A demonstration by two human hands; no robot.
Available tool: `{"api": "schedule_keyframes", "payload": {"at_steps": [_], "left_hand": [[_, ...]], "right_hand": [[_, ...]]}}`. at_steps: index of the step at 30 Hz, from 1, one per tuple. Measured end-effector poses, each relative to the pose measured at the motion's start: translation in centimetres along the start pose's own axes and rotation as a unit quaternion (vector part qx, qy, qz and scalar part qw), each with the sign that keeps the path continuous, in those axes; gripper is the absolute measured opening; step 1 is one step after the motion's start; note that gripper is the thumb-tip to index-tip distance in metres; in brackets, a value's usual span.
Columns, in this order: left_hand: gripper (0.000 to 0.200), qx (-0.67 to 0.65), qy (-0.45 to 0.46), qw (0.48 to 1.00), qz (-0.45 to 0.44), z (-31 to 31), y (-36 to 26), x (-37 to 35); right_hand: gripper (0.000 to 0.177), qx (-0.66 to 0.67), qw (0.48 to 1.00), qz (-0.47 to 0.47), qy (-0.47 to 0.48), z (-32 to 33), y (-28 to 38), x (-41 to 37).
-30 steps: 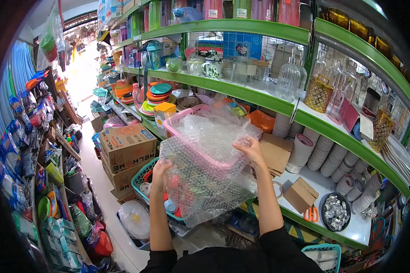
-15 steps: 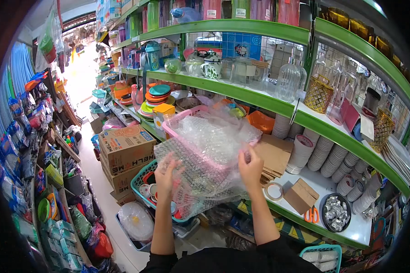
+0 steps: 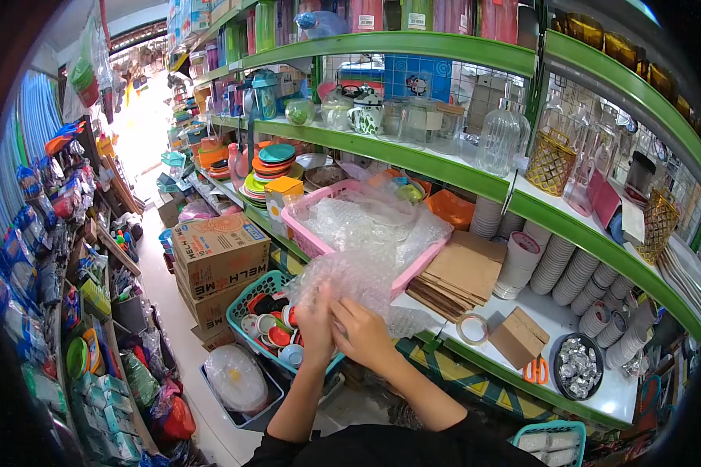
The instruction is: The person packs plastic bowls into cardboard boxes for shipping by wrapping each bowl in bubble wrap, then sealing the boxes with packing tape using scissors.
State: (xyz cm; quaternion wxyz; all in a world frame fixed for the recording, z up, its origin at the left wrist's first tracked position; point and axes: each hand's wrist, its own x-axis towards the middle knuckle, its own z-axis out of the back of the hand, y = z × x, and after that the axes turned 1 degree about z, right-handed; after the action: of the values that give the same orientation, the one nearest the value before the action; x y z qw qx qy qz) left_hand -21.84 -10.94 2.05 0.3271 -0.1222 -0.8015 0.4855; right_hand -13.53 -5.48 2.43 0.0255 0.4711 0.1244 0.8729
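Both hands are together now, left hand (image 3: 313, 321) against right hand (image 3: 364, 333), and the grip of each is clamped on a crumpled sheet of bubble wrap (image 3: 346, 276), motion blurring the left fingertips! The sheet bunches above the hands, right at the near side of the pink basket (image 3: 308, 237), which has more clear wrap (image 3: 366, 226) heaped inside. Lower left, the turquoise basket (image 3: 249, 293) holds small colourful pieces (image 3: 278, 336). Over on the right, flattened cardboard (image 3: 463, 265) lies near a tape roll (image 3: 472, 329)!
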Motion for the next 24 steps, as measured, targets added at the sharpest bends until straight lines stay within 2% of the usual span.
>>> {"api": "schedule_keyframes", "payload": {"at_steps": [2, 3, 5, 6, 7, 9, 10, 11, 13, 14, 16, 17, 18, 19, 21, 22, 23, 24], "left_hand": [[0.032, -0.090, -0.076, 0.991, 0.059, 1.3, 0.5, 1.1], [0.032, -0.090, -0.076, 0.991, 0.059, 1.6, 0.2, 1.3], [0.033, -0.257, -0.104, 0.958, 0.075, 1.8, -0.8, 2.0], [0.032, -0.261, -0.083, 0.960, 0.065, 2.4, -0.8, 2.2], [0.032, -0.260, -0.084, 0.960, 0.065, 2.9, -0.5, 2.4], [0.033, -0.280, -0.084, 0.955, 0.060, 3.6, 0.2, 2.9], [0.033, -0.279, -0.083, 0.955, 0.060, 3.6, 0.1, 2.9], [0.033, -0.276, -0.077, 0.956, 0.068, 3.5, -0.1, 2.9], [0.034, -0.274, -0.068, 0.956, 0.077, 3.4, -0.2, 2.9], [0.035, -0.299, -0.058, 0.948, 0.088, 3.4, -0.3, 3.0], [0.035, -0.325, -0.044, 0.939, 0.102, 3.8, 0.2, 3.2], [0.037, -0.369, 0.005, 0.923, 0.111, 4.5, 1.1, 3.3], [0.039, -0.412, 0.055, 0.901, 0.121, 4.9, 2.0, 3.5], [0.039, -0.413, 0.061, 0.899, 0.127, 5.0, 2.6, 3.8], [0.042, -0.490, 0.174, 0.845, 0.124, 4.4, 3.5, 4.2], [0.042, -0.492, 0.181, 0.841, 0.130, 3.8, 3.9, 4.0], [0.041, -0.540, 0.167, 0.810, 0.156, 2.9, 4.0, 3.8], [0.039, -0.585, 0.152, 0.775, 0.182, 2.0, 4.0, 3.5]], "right_hand": [[0.054, 0.014, 0.990, -0.118, 0.075, 1.6, 1.1, 0.1], [0.054, 0.014, 0.990, -0.118, 0.074, 1.9, 0.8, -0.2], [0.048, 0.042, 0.980, -0.178, 0.073, 2.6, -0.3, -0.9], [0.050, 0.076, 0.969, -0.205, 0.115, 3.1, -0.9, -1.2], [0.050, 0.077, 0.969, -0.205, 0.116, 3.4, -1.7, -1.7], [0.052, 0.194, 0.920, -0.282, 0.190, 4.0, -3.3, -2.8], [0.043, 0.201, 0.915, -0.304, 0.171, 4.7, -3.6, -2.7], [0.043, 0.200, 0.915, -0.305, 0.170, 4.9, -4.3, -3.2], [0.030, 0.227, 0.912, -0.340, 0.029, 5.2, -5.9, -4.2], [0.022, 0.198, 0.922, -0.330, -0.043, 5.6, -6.0, -4.2], [0.023, 0.154, 0.916, -0.368, -0.046, 6.5, -7.3, -5.5], [0.024, 0.111, 0.907, -0.403, -0.047, 7.0, -7.7, -6.2], [0.036, 0.093, 0.898, -0.429, -0.041, 7.5, -7.4, -6.4], [0.036, 0.088, 0.896, -0.433, -0.047, 7.8, -7.6, -6.9], [0.054, 0.209, 0.821, -0.530, 0.029, 8.3, -8.4, -8.2], [0.067, 0.268, 0.784, -0.555, 0.073, 8.8, -9.1, -9.0], [0.067, 0.263, 0.783, -0.560, 0.064, 9.0, -9.6, -9.6], [0.068, 0.347, 0.711, -0.606, 0.078, 9.0, -10.0, -10.3]]}}
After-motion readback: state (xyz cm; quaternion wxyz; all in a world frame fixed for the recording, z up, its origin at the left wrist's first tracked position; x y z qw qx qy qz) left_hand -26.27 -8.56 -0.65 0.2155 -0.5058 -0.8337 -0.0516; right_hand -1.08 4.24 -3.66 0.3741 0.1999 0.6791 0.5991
